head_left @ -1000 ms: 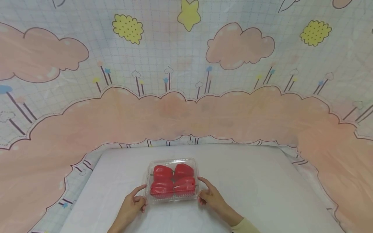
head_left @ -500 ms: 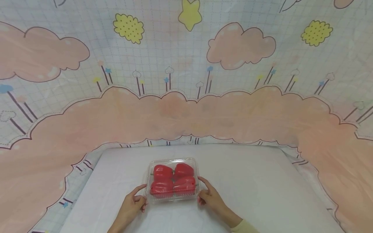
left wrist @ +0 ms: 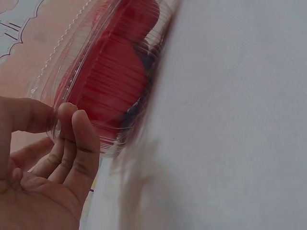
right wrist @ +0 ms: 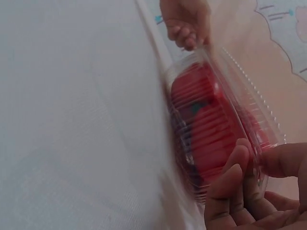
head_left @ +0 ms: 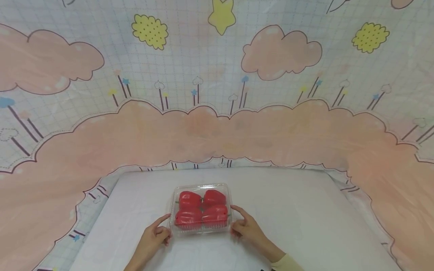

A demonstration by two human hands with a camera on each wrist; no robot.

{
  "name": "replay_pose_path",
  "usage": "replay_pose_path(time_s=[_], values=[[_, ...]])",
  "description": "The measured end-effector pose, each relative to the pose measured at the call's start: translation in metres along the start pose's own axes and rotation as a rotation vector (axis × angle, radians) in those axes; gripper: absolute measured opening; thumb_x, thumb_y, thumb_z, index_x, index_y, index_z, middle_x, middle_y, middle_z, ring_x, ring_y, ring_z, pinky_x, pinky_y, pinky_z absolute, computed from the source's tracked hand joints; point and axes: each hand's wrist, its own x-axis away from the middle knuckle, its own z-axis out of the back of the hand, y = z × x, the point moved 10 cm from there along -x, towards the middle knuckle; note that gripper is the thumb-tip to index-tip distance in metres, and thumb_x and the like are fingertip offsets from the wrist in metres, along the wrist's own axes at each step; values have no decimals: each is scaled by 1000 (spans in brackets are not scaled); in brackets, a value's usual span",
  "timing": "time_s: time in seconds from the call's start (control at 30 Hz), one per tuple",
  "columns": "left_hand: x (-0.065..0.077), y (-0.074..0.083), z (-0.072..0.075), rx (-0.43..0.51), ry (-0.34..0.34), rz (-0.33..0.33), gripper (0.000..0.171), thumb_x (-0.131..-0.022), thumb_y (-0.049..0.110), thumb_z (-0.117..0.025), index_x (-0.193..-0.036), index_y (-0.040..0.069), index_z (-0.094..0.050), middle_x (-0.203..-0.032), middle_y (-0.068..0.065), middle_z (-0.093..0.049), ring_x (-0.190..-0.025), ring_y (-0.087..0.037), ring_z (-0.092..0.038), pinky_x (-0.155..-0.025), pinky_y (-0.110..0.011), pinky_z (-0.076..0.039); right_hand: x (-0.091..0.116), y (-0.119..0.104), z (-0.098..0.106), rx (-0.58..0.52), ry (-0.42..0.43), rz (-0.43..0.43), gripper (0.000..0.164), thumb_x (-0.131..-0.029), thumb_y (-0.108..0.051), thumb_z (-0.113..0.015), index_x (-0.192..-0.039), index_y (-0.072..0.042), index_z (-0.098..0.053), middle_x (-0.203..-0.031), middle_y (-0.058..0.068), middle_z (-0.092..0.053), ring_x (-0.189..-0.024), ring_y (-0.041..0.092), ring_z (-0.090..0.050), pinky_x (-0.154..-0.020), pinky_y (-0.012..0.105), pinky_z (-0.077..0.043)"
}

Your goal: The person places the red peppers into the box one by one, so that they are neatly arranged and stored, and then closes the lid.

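A clear plastic clamshell box [head_left: 200,232] with its lid closed sits on the white table, several red bell peppers [head_left: 214,215] packed inside. At its left front corner, my left hand [head_left: 152,239] pinches the rim; the left wrist view shows thumb and fingertips [left wrist: 84,125] on either side of the edge. My right hand [head_left: 249,230] holds the opposite corner in the same way, thumb [right wrist: 283,160] against the rim and fingers curled beneath. Under the peppers, the wrist views show something dark [right wrist: 182,136] through the ribbed wall, too blurred to identify.
The white tabletop [head_left: 298,214] stretches around the box on all sides. Behind and beside it hangs a curtain [head_left: 271,135] printed with pink clouds and stars. A pale yellow sleeve [head_left: 287,263] covers the right forearm.
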Motion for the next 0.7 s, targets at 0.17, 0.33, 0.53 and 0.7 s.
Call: replay_pose_path(time_s=[0.17,0.33,0.53,0.7], values=[[0,1,-1,22,-9,-15,58,-90,0,-57,-146,-1,-41,-79,-15,-69,-60,-10,-59,-57,-25,-58,-2,2,-1,-53,0,19,64,-93,-2,-59,-151,-3,-30,-77,8,-67,-65,8,-59,-61,19,-52],[1,0,-2,52,-12,-16,58,-90,-2,-56,-146,-1,-39,-78,-15,-68,-59,-9,-58,-57,-25,-59,-2,3,-2,-82,-3,25,66,-92,2,-58,-151,-1,-29,-76,11,-67,-67,7,-61,-62,18,-53],[2,1,-2,67,-9,-20,59,-90,-3,-56,-146,-1,-40,-77,-13,-67,-59,-8,-57,-57,-25,-58,0,-2,-2,-78,6,1,64,-94,0,-58,-151,0,-30,-83,28,-67,-68,9,-62,-64,19,-55],[2,3,-1,60,2,-18,57,-91,-3,-55,-145,-1,-41,-76,-13,-66,-59,-8,-57,-57,-24,-58,1,-1,-1,-50,52,-25,61,-93,-1,-57,-150,-2,-33,-80,22,-69,-68,11,-62,-64,21,-56]])
